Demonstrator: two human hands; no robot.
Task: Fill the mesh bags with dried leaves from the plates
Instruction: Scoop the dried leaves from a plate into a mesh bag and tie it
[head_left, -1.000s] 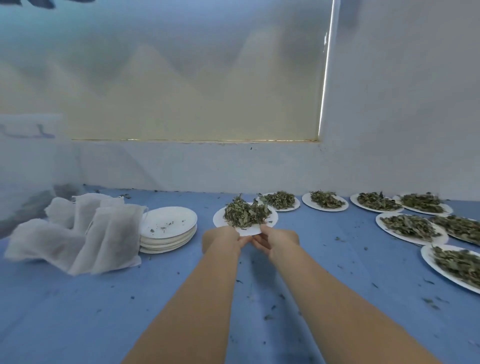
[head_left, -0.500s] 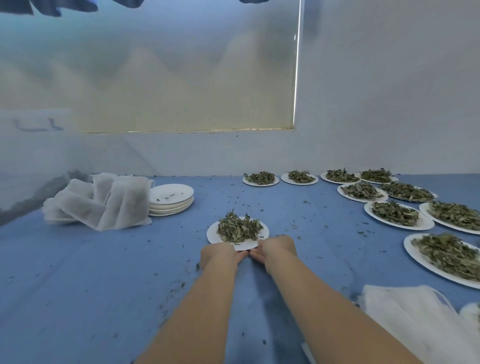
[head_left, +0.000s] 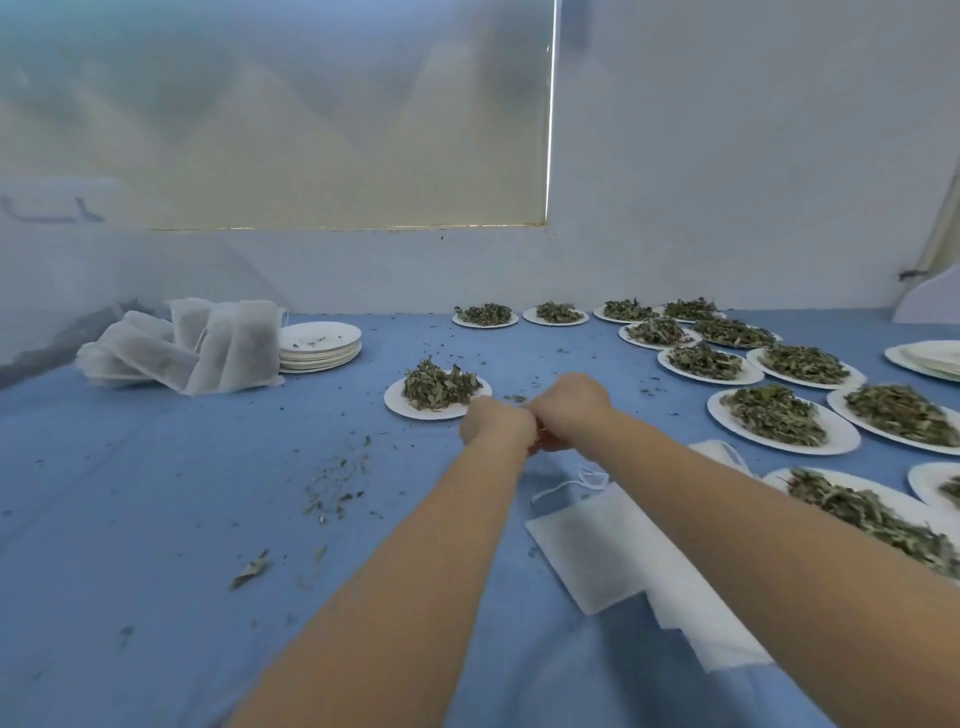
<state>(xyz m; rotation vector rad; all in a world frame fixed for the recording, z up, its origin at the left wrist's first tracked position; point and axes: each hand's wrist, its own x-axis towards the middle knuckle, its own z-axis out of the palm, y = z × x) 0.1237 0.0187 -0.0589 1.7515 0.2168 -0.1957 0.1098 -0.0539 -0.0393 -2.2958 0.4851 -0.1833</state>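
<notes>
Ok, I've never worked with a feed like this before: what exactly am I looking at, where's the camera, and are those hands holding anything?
There is no machine here: a person works with bare hands, and the single wide-angle camera sits on their head, looking forward and down, so both forearms reach in from the bottom. The left hand and right hand meet with curled fingers just off the near plate of dried leaves; what they hold, if anything, is hidden. On the blue table lie many more plates of leaves to the right, a stack of empty plates to the far left, filled mesh bags leaning beside that stack, and flat empty mesh bags under the right forearm. Leaf crumbs are scattered about.
</notes>
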